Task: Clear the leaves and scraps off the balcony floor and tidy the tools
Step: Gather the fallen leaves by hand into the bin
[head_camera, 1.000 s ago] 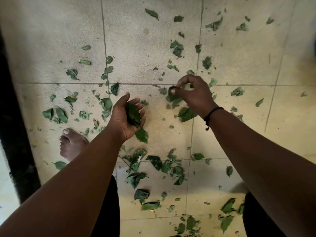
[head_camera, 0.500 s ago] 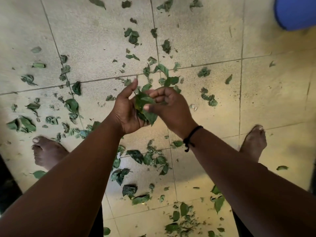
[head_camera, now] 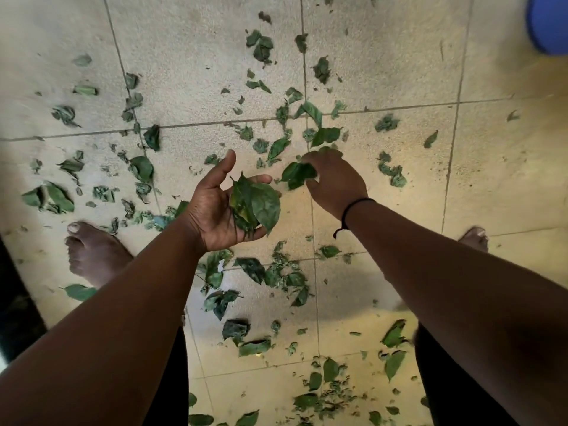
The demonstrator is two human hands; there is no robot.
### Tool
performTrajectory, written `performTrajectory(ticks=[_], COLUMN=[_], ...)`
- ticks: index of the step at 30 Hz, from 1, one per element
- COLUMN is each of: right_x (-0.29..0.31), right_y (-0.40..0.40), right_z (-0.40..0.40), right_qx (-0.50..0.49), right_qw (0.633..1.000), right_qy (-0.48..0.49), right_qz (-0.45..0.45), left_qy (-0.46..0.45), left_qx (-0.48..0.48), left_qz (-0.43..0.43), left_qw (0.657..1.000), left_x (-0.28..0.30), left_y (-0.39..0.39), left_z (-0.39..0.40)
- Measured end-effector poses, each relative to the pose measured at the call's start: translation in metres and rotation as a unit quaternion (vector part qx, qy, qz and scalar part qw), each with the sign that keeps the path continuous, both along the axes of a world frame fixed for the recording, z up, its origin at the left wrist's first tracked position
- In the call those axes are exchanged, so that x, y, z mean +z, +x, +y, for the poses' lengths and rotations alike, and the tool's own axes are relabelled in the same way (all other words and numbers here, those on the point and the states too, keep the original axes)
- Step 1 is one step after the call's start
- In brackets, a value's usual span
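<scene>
Green leaves and torn scraps lie scattered over the beige tiled floor (head_camera: 384, 66), with a dense patch of leaves (head_camera: 276, 275) between my arms. My left hand (head_camera: 215, 210) is held palm up above the floor, and its curled fingers cup a small bunch of leaves (head_camera: 258, 207). My right hand (head_camera: 335, 182) reaches down just to the right of it, back of the hand up. Its fingertips pinch a single leaf (head_camera: 296, 175). More loose leaves (head_camera: 322, 133) lie just beyond its fingers.
My bare left foot (head_camera: 92, 253) and the toes of my right foot (head_camera: 473, 238) stand on the tiles among the leaves. A blue rounded object (head_camera: 550, 23) shows at the top right corner. A dark edge (head_camera: 12, 302) runs down the left side.
My right hand has drawn away from my left palm, where it was adding leaves, and moved right and down to the floor. The left hand's bunch has grown.
</scene>
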State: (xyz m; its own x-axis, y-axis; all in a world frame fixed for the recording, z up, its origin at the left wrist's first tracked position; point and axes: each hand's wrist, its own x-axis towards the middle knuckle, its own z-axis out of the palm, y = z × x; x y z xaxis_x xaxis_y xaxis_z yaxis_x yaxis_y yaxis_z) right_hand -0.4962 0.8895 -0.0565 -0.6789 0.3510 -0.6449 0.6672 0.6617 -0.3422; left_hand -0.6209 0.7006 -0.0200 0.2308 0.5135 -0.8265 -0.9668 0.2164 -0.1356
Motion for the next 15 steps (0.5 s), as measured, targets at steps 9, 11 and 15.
performTrajectory(ticks=[9, 11, 15], right_x=[-0.014, -0.011, 0.015], right_y=[-0.037, -0.035, -0.023], right_z=[0.004, 0.01, 0.025], right_qx=[0.254, 0.209, -0.135], right_qw=[0.962, 0.975, 0.98], right_qy=[0.091, 0.062, -0.144], right_qz=[-0.052, -0.049, -0.02], left_qy=[0.072, 0.055, -0.004], left_qx=[-0.037, -0.025, 0.007], left_qz=[0.033, 0.045, 0.096], left_qw=[0.996, 0.997, 0.995], left_x=[0.008, 0.009, 0.009], left_y=[-0.02, -0.018, -0.008], left_z=[-0.002, 0.004, 0.018])
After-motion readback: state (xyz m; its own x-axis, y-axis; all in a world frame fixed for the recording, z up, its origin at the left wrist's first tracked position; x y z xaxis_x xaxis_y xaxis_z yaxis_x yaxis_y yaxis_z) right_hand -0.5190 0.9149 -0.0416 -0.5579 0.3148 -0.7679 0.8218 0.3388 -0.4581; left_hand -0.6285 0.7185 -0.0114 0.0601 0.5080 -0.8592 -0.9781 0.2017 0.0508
